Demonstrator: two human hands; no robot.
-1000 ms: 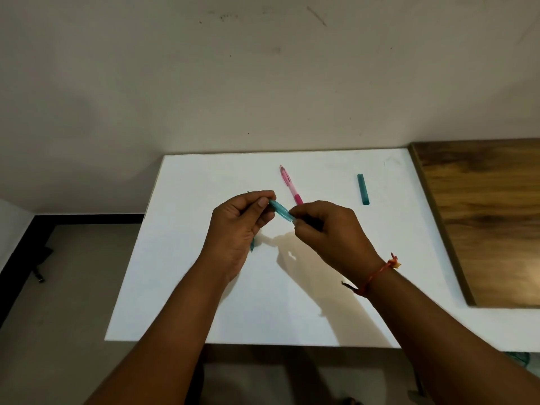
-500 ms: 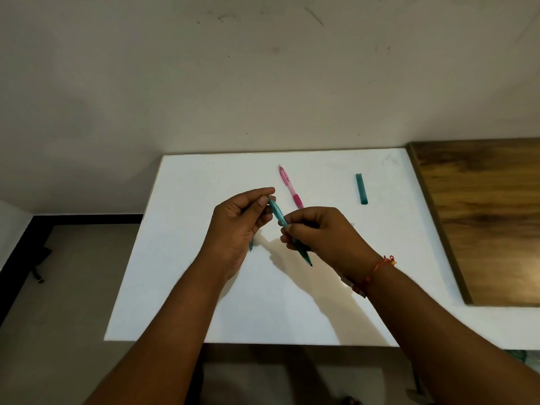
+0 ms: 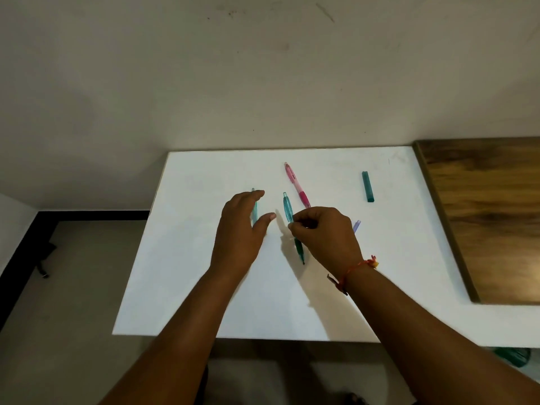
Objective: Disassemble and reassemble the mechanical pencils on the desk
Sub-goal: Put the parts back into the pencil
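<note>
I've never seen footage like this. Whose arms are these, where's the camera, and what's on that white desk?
No machine here: these are a person's bare arms, filmed by one wide-angle camera worn on the head, looking down. The right hand pinches a teal mechanical pencil. The left hand is open, fingers straight, over a slim teal part. On the white desk also lie a pink mechanical pencil, a short teal stick and something purple peeking from behind the right hand. A wooden surface adjoins on the right.
</note>
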